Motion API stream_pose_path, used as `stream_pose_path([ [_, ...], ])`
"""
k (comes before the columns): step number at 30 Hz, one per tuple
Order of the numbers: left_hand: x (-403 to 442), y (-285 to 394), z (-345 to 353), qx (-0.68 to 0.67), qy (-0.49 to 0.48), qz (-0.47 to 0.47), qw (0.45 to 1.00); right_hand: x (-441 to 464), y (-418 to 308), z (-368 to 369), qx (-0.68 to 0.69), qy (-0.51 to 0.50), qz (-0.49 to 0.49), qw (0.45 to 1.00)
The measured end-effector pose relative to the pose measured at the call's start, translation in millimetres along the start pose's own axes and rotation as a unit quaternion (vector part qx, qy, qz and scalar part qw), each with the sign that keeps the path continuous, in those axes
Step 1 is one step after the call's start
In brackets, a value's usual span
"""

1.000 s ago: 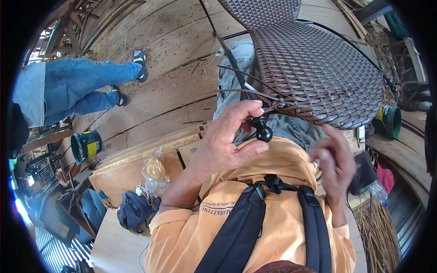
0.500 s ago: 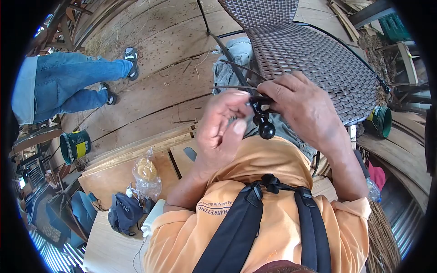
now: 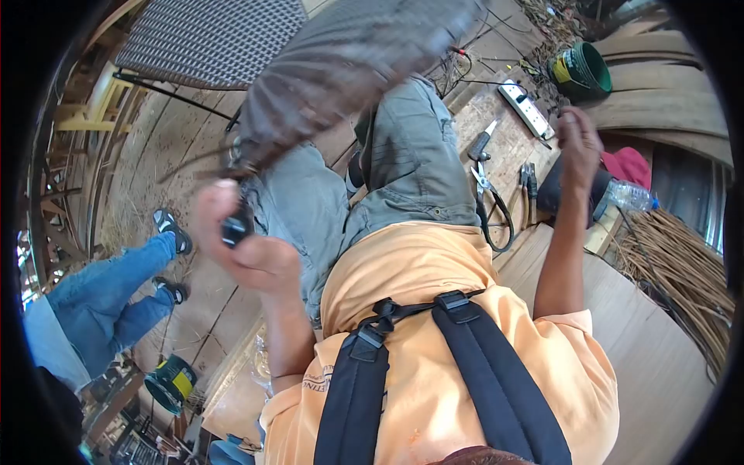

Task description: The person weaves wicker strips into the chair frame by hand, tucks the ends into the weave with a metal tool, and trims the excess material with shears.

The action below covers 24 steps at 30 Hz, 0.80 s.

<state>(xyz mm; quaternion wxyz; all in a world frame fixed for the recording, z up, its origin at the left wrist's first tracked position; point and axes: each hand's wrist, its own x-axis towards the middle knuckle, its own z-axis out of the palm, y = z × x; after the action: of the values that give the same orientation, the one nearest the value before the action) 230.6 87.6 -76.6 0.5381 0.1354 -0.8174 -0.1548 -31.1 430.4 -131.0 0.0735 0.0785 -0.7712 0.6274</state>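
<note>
My left hand (image 3: 252, 248) is wrapped round a black knob (image 3: 237, 226) at the end of a chair's frame. Above it the brown woven chair part (image 3: 333, 74) is smeared by motion, stretching over my knees. A thin brown strip (image 3: 194, 164) sticks out to the left near the knob. My right hand (image 3: 580, 147) is raised on the right, with its fingers curled; whether they hold anything is hidden. It is nearest to a white power strip (image 3: 527, 112). Below that lie a pointed tool with a dark handle (image 3: 480, 144), scissors (image 3: 490, 208) and pliers (image 3: 528, 184).
Another woven seat (image 3: 205, 39) stands at the upper left. Green buckets stand at the upper right (image 3: 593, 70) and lower left (image 3: 169, 384). A person in jeans (image 3: 116, 298) is on the left. A bottle (image 3: 632, 195), red cap (image 3: 626, 164) and bundled sticks (image 3: 678, 260) lie right.
My hands have moved apart, the left one leftward with the knob, the right one away to the right. The woven chair part has swung left, and the view has turned, revealing the tools.
</note>
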Motion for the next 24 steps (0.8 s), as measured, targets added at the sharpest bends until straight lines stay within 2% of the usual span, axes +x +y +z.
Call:
stream_pose_path([
  [1, 15.3, -4.7, 1.5, -0.007, -0.001, -0.005, 1.0, -2.5, 39.4, -5.3, -0.034, 0.003, 0.071, 0.997],
  [3, 48.9, -19.0, 5.8, -0.023, 0.001, 0.001, 1.0, -12.1, 116.6, -8.3, -0.016, 0.009, 0.232, 0.972],
  [4, 65.7, -25.6, 6.1, -0.032, 0.001, 0.01, 0.999, -17.3, 161.4, -14.5, -0.123, 0.012, 0.183, 0.975],
  [5, 80.9, -29.5, 6.3, -0.055, 0.012, -0.03, 0.998, -25.6, 173.0, -16.5, -0.157, 0.006, 0.223, 0.962],
  [7, 111.5, -32.0, 6.9, -0.075, 0.025, -0.108, 0.991, -40.5, 184.5, -25.5, -0.143, 0.046, 0.294, 0.944],
  [8, 124.1, -33.2, 7.2, -0.073, 0.03, -0.146, 0.986, -47.6, 187.2, -34.1, -0.188, 0.041, 0.291, 0.937],
  [10, 147.5, -56.7, 8.7, -0.121, 0.032, -0.153, 0.98, -52.1, 189.6, -36.5, -0.272, 0.029, 0.279, 0.921],
  [12, 175.3, -79.0, 6.9, -0.134, 0.028, -0.154, 0.979, -51.3, 206.3, -11.7, -0.269, -0.018, 0.267, 0.925],
  [13, 183.5, -87.5, 11.7, -0.169, 0.046, -0.185, 0.967, -53.0, 211.8, -4.2, -0.271, -0.041, 0.263, 0.925],
  [15, 205.1, -104.2, 16.8, -0.227, 0.103, -0.231, 0.94, -47.8, 213.0, 21.7, -0.366, -0.034, 0.22, 0.904],
  [16, 212.6, -119.6, 4.7, 0.03, 0.0, -0.139, 0.99, -42.5, 207.5, 57.9, -0.397, -0.045, 0.183, 0.898],
  [17, 219.4, -122.6, 5.0, 0.13, 0.002, -0.113, 0.985, -38.0, 207.1, 72.8, -0.369, -0.069, 0.237, 0.896],
  [18, 225.5, -128.8, 1.7, 0.207, 0.007, -0.065, 0.976, -37.2, 213.8, 78.8, -0.364, -0.078, 0.215, 0.903],
  [19, 235.1, -148.2, -4.7, 0.17, -0.011, -0.071, 0.983, -36.6, 221.6, 84.4, -0.359, -0.087, 0.193, 0.909],
  [20, 241.4, -127.0, 0.4, 0.05, 0.018, -0.161, 0.986, -35.8, 230.7, 90.0, -0.354, -0.096, 0.171, 0.915],
  [21, 246.9, -137.4, 3.3, -0.042, 0.055, -0.205, 0.976, -28.7, 224.8, 97.1, -0.403, -0.081, 0.222, 0.884],
  [22, 252.9, -145.0, -2.9, -0.018, 0.049, -0.129, 0.99, -21.4, 206.3, 95.2, -0.414, -0.123, 0.273, 0.86],
  [23, 253.8, -151.6, -5.1, -0.063, 0.058, -0.146, 0.986, -26.7, 201.4, 88.3, -0.419, -0.122, 0.232, 0.869],
  [24, 257.6, -141.2, -9.8, -0.092, 0.042, -0.217, 0.971, -29.1, 245.9, 69.8, -0.413, -0.137, 0.151, 0.887],
])
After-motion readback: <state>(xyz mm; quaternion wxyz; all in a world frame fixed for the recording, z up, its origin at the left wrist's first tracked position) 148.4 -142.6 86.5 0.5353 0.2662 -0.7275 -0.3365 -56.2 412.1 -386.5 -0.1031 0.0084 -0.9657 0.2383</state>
